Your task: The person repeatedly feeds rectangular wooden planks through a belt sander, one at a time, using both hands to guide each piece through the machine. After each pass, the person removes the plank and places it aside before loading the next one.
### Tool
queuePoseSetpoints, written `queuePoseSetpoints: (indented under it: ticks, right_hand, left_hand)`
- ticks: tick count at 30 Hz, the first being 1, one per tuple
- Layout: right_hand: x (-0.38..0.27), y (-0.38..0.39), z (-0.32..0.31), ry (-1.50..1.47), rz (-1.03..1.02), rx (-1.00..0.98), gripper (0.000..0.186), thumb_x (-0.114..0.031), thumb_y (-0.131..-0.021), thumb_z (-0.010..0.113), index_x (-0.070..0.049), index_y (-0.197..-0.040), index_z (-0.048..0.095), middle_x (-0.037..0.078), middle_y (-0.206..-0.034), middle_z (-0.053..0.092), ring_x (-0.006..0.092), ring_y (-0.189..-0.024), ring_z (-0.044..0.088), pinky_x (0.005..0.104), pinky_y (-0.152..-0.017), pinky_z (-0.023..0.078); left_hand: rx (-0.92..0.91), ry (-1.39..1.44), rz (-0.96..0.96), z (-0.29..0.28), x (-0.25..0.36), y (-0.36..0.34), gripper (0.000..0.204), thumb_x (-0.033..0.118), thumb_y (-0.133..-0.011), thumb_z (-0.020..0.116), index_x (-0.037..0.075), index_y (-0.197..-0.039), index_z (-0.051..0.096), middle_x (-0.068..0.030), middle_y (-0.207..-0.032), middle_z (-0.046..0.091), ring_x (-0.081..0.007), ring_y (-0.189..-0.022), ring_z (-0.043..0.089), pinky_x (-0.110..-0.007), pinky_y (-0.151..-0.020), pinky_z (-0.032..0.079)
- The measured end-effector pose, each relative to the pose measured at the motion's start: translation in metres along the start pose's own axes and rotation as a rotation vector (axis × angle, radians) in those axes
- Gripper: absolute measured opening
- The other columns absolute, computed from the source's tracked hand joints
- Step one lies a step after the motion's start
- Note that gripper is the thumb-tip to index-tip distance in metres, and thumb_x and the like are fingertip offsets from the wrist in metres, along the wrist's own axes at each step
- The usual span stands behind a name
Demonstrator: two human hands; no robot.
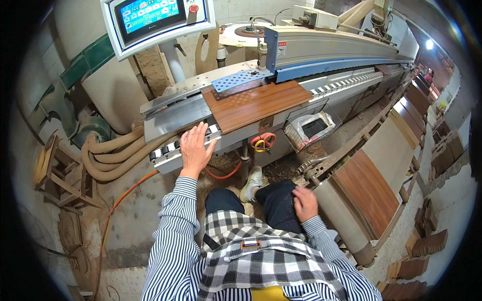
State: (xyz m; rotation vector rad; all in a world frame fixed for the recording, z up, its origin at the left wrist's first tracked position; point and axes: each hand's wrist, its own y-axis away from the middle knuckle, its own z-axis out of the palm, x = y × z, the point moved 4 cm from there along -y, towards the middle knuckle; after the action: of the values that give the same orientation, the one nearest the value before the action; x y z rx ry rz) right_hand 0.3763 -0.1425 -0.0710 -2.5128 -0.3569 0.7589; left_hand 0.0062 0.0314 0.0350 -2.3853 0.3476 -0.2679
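Note:
A brown wood-grain panel [256,104] lies flat on the feed table of a long edge-banding machine [341,47], partly under a blue perforated plate [241,79]. Just short of the panel's near left corner, my left hand [195,151] is open over the roller track [173,149], fingers stretched forward and thumb apart. It holds nothing, and whether it touches the track I cannot tell. My right hand [305,204] hangs beside my right thigh, its fingers loosely bent with nothing seen in them. Close to it, another wood-grain panel [364,193] rests on a roller conveyor [339,220].
A control screen [150,17] with a red button stands at the upper left. Red-handled and yellow-handled tools [262,142] hang below the machine's front edge, left of a lined wire basket [312,125]. Thick hoses [108,155] and a wooden stool [63,175] are at left.

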Motion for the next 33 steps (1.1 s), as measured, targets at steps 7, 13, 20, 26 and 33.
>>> queuePoseSetpoints:
  ticks: [7, 13, 20, 26, 33]
  right_hand:
    - [0.101, -0.046, -0.065, 0.675, 0.227, -0.052, 0.058, -0.008, -0.071, 0.071, -0.005, -0.127, 0.054, 0.014, -0.136, 0.051, 0.0361, -0.129, 0.043, 0.0495, -0.109, 0.034]
    - [0.145, -0.023, -0.07, 0.665, 0.233, -0.192, 0.05, -0.006, -0.076, 0.066, -0.009, -0.125, 0.058, 0.009, -0.137, 0.053, 0.032, -0.128, 0.045, 0.0447, -0.106, 0.039]
    - [0.097, 0.021, -0.08, 0.567, 0.144, -0.008, 0.048, 0.002, -0.073, 0.064, -0.007, -0.12, 0.06, 0.011, -0.132, 0.057, 0.0331, -0.122, 0.051, 0.0449, -0.103, 0.041]
    - [0.112, 0.096, -0.077, -0.08, 0.69, 0.236, 0.027, -0.023, -0.089, 0.066, -0.003, -0.107, 0.066, 0.009, -0.097, 0.07, 0.0236, -0.086, 0.065, 0.0365, -0.077, 0.052]
    - [0.175, 0.148, -0.101, -1.168, 1.317, 1.006, 0.036, -0.046, -0.088, 0.068, -0.011, -0.088, 0.062, 0.001, -0.08, 0.071, 0.0086, -0.063, 0.064, 0.024, -0.057, 0.052]
  left_hand:
    - [0.033, 0.031, -0.004, 0.002, -0.003, 0.003, 0.054, 0.029, -0.085, 0.068, 0.01, -0.133, 0.052, -0.0087, -0.136, 0.056, -0.0259, -0.122, 0.051, -0.045, -0.106, 0.033]
    - [0.039, 0.045, -0.025, 0.001, -0.002, 0.002, 0.053, 0.027, -0.085, 0.068, 0.01, -0.132, 0.052, -0.0084, -0.134, 0.057, -0.0255, -0.121, 0.052, -0.045, -0.105, 0.033]
    - [0.039, 0.056, -0.039, -0.001, -0.002, 0.003, 0.052, 0.025, -0.084, 0.068, 0.011, -0.131, 0.053, -0.0073, -0.133, 0.057, -0.0257, -0.12, 0.052, -0.044, -0.106, 0.033]
    - [0.03, 0.071, -0.042, 0.004, 0.0, 0.0, 0.051, 0.025, -0.084, 0.068, 0.011, -0.131, 0.053, -0.0069, -0.134, 0.057, -0.026, -0.12, 0.052, -0.044, -0.107, 0.033]
    - [0.031, 0.084, -0.046, 0.001, -0.003, 0.002, 0.051, 0.024, -0.084, 0.068, 0.01, -0.131, 0.053, -0.0075, -0.133, 0.058, -0.0265, -0.12, 0.052, -0.044, -0.106, 0.033]
